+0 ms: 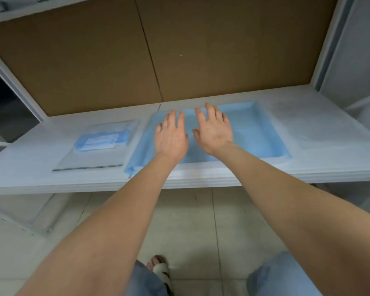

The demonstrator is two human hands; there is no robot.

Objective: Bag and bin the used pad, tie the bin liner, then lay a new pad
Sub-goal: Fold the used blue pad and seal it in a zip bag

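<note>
One spread blue pad [254, 133], one packet [98, 142] at its nine o'clock, one shelf [329, 129], two hands: left hand [171, 139], right hand [215, 133]; one sandalled foot [158, 268] at six o'clock.

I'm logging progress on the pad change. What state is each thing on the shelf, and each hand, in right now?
Blue pad: spread out flat on the shelf, near left corner folded over.
Clear bag: lying flat left of it, folded pad inside.
Left hand: open, fingers straight, over the blue pad.
Right hand: open, fingers spread, over the blue pad.
</note>
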